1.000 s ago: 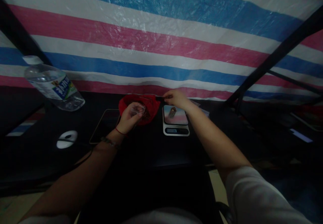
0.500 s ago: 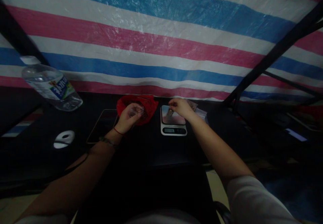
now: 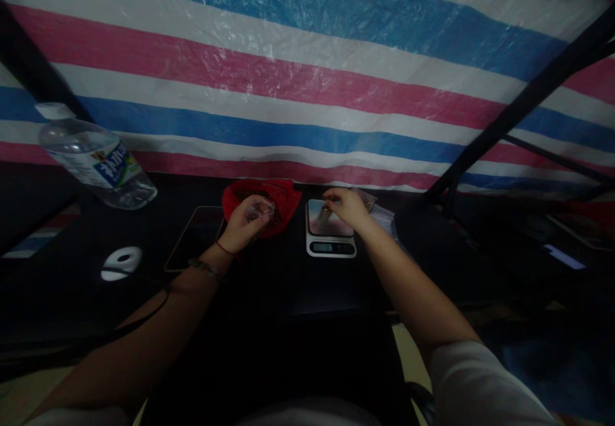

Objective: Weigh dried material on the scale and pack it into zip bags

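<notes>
My left hand (image 3: 244,224) is closed on a small clear plastic bag (image 3: 263,209), over the mouth of a red plastic bag (image 3: 288,203). Dark small contents, too dim to name, show inside the red bag. Above the plate of a kitchen scale (image 3: 331,246), my right hand (image 3: 346,207) is closed in a pinch. At its fingertips is a small shiny metal piece (image 3: 326,209), mirrored in the plate below. Whether the piece touches the plate I cannot tell. The scale's display is lit, but its digits are unreadable.
Clear plastic bags (image 3: 384,219) lie behind and beside my right wrist. On the left are a dark tablet-like slab (image 3: 195,237), a white oval object (image 3: 122,263) with a dark strap, and a large plastic bottle (image 3: 98,157). A striped sheet (image 3: 288,80) hangs behind the black table.
My right fingertips have shifted slightly over the scale, and the metal piece shows a little differently beneath them. My left hand holds nearly the same place. The view has tilted very slightly.
</notes>
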The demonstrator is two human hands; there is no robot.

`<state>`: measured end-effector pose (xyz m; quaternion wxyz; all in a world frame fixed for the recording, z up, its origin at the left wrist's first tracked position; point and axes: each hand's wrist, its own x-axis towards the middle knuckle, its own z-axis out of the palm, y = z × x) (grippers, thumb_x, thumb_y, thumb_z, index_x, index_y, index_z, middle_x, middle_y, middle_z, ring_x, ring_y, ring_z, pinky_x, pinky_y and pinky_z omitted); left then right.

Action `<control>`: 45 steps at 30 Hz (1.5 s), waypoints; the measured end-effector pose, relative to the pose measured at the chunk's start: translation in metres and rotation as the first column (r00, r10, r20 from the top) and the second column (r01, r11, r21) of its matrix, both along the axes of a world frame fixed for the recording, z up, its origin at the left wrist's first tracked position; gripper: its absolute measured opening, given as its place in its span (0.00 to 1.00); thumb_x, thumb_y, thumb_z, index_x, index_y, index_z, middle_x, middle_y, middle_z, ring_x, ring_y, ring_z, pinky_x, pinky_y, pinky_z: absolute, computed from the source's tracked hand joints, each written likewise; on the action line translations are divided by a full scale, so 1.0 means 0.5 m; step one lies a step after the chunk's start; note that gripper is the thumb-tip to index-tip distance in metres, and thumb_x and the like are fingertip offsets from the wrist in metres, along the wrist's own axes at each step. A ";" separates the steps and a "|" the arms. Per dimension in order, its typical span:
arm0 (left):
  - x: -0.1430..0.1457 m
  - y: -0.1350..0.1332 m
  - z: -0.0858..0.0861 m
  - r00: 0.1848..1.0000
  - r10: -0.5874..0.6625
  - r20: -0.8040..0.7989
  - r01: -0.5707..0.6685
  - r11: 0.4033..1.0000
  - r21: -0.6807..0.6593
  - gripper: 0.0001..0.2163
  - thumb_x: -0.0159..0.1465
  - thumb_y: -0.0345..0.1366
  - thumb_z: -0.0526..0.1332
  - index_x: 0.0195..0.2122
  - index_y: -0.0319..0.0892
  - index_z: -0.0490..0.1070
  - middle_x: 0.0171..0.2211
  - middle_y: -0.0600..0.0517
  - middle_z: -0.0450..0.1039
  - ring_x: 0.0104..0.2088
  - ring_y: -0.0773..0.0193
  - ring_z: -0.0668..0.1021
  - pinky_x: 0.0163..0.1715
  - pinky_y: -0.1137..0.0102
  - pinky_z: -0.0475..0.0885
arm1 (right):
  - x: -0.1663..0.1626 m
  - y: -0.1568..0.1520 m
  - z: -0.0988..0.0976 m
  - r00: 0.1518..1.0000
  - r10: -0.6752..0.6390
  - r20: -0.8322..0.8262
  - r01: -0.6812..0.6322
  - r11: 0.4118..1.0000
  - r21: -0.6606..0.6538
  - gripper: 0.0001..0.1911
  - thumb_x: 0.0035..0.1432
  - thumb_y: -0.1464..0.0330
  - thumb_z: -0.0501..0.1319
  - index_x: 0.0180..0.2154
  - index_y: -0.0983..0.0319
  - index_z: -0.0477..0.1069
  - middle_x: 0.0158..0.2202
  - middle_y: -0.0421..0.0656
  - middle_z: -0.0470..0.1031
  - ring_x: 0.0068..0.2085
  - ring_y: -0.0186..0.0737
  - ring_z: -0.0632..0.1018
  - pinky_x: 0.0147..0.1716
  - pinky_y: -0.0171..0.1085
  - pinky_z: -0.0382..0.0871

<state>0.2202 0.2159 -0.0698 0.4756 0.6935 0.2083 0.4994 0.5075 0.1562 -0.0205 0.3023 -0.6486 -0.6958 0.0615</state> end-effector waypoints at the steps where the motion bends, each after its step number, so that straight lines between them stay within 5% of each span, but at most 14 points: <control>1: 0.000 -0.001 0.001 1.000 0.002 -0.003 -0.002 1.000 0.003 0.14 0.55 0.41 0.67 0.41 0.43 0.71 0.35 0.52 0.72 0.33 0.65 0.74 0.35 0.70 0.69 | -0.001 -0.004 0.000 1.000 -0.005 0.007 0.005 1.000 -0.001 0.13 0.56 0.74 0.60 0.43 0.62 0.77 0.42 0.46 0.80 0.42 0.39 0.79 0.45 0.39 0.71; 12: 0.000 0.008 -0.010 1.000 0.009 -0.019 -0.008 1.000 0.011 0.15 0.56 0.42 0.66 0.42 0.42 0.70 0.36 0.50 0.71 0.36 0.63 0.74 0.38 0.69 0.69 | -0.008 -0.016 -0.025 0.996 0.013 0.085 -0.016 0.999 0.039 0.10 0.56 0.74 0.60 0.39 0.61 0.78 0.41 0.46 0.80 0.44 0.44 0.80 0.49 0.43 0.71; 25: 0.000 0.006 -0.005 1.000 0.014 -0.028 -0.014 1.000 0.016 0.15 0.56 0.43 0.67 0.40 0.42 0.70 0.36 0.50 0.72 0.35 0.63 0.74 0.36 0.69 0.69 | 0.013 -0.013 -0.052 0.995 0.017 -0.101 0.003 0.981 0.192 0.14 0.57 0.73 0.56 0.42 0.59 0.77 0.46 0.45 0.79 0.50 0.45 0.78 0.53 0.46 0.69; 29: 0.002 -0.001 0.006 1.000 0.008 -0.024 -0.007 0.999 0.034 0.16 0.55 0.43 0.67 0.40 0.42 0.69 0.33 0.51 0.70 0.33 0.65 0.73 0.34 0.70 0.68 | 0.050 -0.003 -0.055 0.965 -0.026 -0.260 0.101 0.955 0.278 0.15 0.57 0.71 0.54 0.42 0.59 0.76 0.43 0.44 0.79 0.47 0.44 0.78 0.51 0.46 0.69; 35: 0.009 -0.005 0.012 0.998 0.004 0.066 -0.005 1.000 0.013 0.20 0.53 0.45 0.69 0.42 0.41 0.67 0.32 0.53 0.68 0.31 0.66 0.71 0.34 0.71 0.67 | 0.113 0.013 -0.061 0.827 -0.140 -0.544 0.309 0.922 0.232 0.13 0.53 0.63 0.58 0.37 0.62 0.76 0.36 0.45 0.79 0.38 0.43 0.78 0.43 0.43 0.70; 39: 0.020 -0.024 0.024 0.997 -0.053 0.052 0.053 0.999 -0.010 0.23 0.52 0.46 0.69 0.45 0.41 0.66 0.34 0.52 0.69 0.32 0.65 0.72 0.35 0.69 0.68 | 0.142 0.005 -0.094 0.768 -0.175 -0.616 0.383 0.897 0.223 0.13 0.49 0.66 0.56 0.35 0.63 0.75 0.35 0.45 0.79 0.37 0.42 0.77 0.43 0.43 0.69; 45: 0.054 -0.065 0.066 0.967 -0.202 -0.153 0.201 0.979 -0.023 0.21 0.53 0.43 0.69 0.44 0.41 0.68 0.36 0.50 0.71 0.35 0.63 0.73 0.37 0.68 0.69 | 0.164 -0.010 -0.127 0.737 -0.172 -0.653 0.421 0.874 0.244 0.12 0.48 0.66 0.56 0.32 0.63 0.76 0.34 0.44 0.78 0.37 0.42 0.76 0.43 0.42 0.69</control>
